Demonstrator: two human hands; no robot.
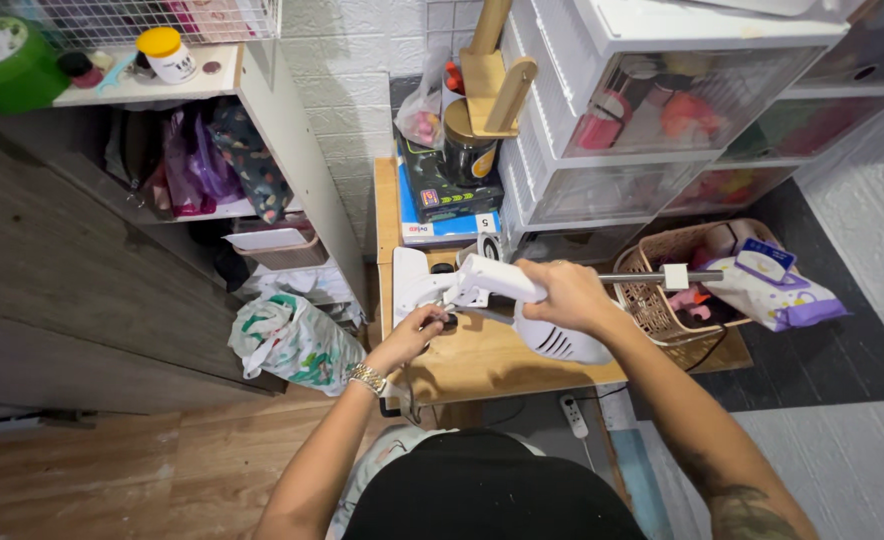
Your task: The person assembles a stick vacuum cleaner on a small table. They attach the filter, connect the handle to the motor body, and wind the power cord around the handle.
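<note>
The room is bright, with soft, even light and only weak shadows. The picture bends at the edges, so the shelf (262, 110) and drawers (662, 110) lean. The middle looks sharp. The clear drawer fronts shine a little.

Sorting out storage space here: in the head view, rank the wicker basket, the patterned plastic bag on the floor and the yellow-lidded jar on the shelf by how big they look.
1. wicker basket, partly hidden
2. patterned plastic bag, close to the basket, so unsure
3. yellow-lidded jar, clearly smallest, though farther off
</note>
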